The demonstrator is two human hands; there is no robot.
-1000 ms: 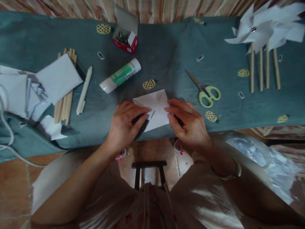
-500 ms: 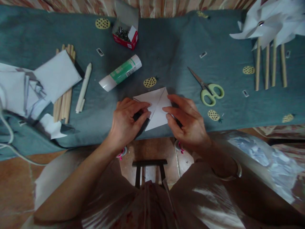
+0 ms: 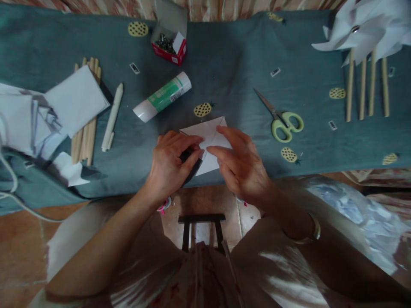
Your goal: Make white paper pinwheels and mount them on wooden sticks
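A white sheet of paper (image 3: pixel 207 166) with a diagonal crease or cut lies near the front edge of the cloth. My left hand (image 3: pixel 171 160) holds its left side, thumb and index finger bent together in a pinch. Across the right half of the paper rests my right hand (image 3: pixel 242 160), its fingers apart and the fingertips close to the diagonal line. It grips nothing that I can see. Part of the sheet is hidden under both hands. Beyond the paper lies a glue stick (image 3: pixel 163 97), and green-handled scissors (image 3: pixel 282 119) are to the right of my right hand.
An open red box (image 3: pixel 169 49) of small metal pieces stands at the back. On the left are wooden sticks (image 3: pixel 85 137), paper squares (image 3: pixel 77 100), a pen (image 3: pixel 113 117) and a white cable (image 3: pixel 13 171). Finished-looking paper pinwheels (image 3: pixel 356 32) lie at the far right.
My right hand has slid left across the paper, from its right edge toward the diagonal line. My left hand keeps its hold in the same place.
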